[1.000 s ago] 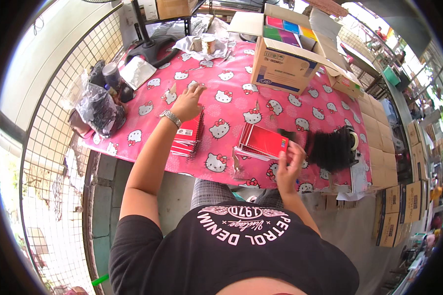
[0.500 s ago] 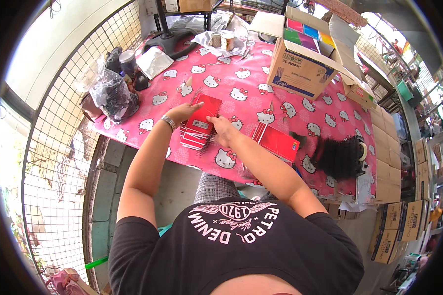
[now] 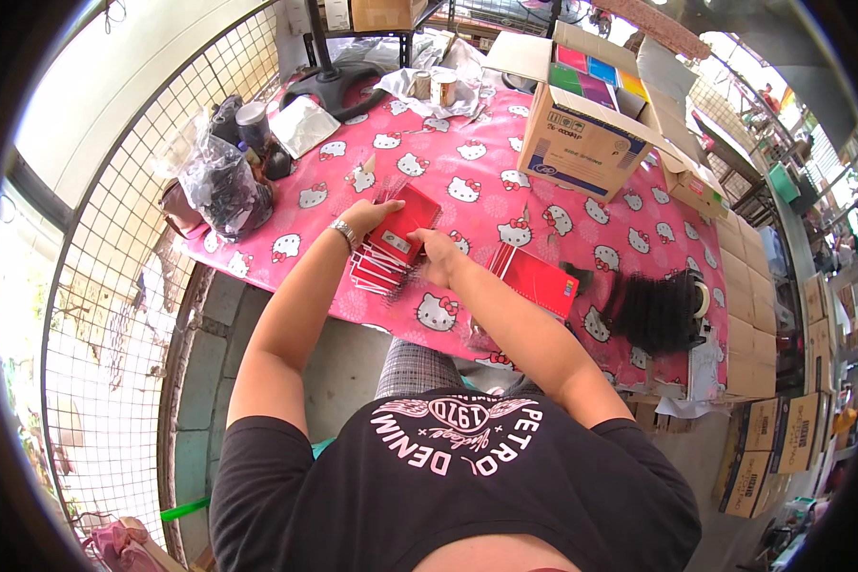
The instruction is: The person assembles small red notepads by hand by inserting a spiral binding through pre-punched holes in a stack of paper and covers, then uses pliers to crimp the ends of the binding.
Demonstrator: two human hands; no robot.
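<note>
"So, using the open cardboard carton [image 3: 582, 148] as the landmark, what is farthest left on your pink cat-print tablecloth [image 3: 491, 202]?"

"Your clear plastic bag of dark things [image 3: 231, 195], well to the carton's left."

"And your left hand [image 3: 360, 219]?"

"Left of the carton and nearer to you, its thumb on the cover of a red spiral notebook [image 3: 415, 212]. Your fingers are closed in on its left edge, their tips hidden. That notebook tops a fanned stack, so it too lies left of the carton, on your side."

"Your right hand [image 3: 440, 261]?"

"At the same notebook's right edge, thumb on the cover, the other fingers curled in and partly hidden."

"Further right?"

"A second red notebook pile [image 3: 539, 279], untouched, on your side of the carton; then a black bristly bundle [image 3: 650, 310], nearer you and slightly to the carton's right."
</note>
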